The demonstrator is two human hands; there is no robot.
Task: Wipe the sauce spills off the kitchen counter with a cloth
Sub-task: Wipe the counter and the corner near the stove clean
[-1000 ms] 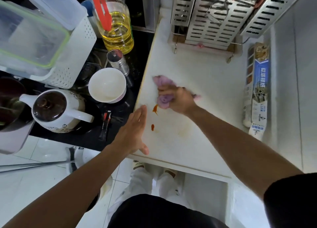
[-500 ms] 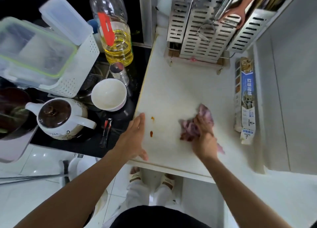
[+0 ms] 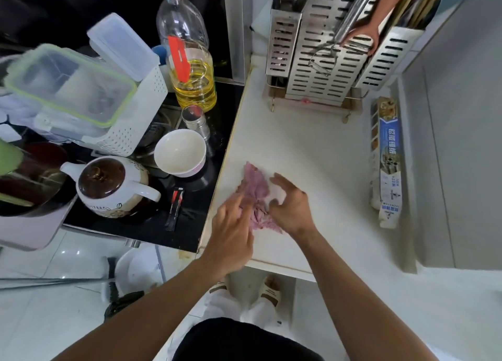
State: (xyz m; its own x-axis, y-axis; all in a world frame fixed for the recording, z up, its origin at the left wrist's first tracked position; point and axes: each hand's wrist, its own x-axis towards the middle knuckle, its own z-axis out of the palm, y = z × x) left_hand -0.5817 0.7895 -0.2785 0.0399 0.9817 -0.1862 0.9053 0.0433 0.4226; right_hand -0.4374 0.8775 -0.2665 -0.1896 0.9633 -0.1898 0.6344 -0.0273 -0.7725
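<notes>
At the centre of the frame the left hand (image 3: pixel 233 233) lies with fingers pressed onto the crumpled pink cloth (image 3: pixel 255 189), while the right hand (image 3: pixel 292 207) curls loosely at the cloth's right edge, fingers spread. The cloth rests near the left edge of the white counter (image 3: pixel 312 148); a white bowl (image 3: pixel 179 152) sits left of it.

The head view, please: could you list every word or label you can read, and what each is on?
"COFFEE": partly readable on the white pot, near its base.
Foil box: large white characters on blue, too blurred to read.
Oil bottle: red label, illegible.
Black sachet: red marking, illegible.
</notes>
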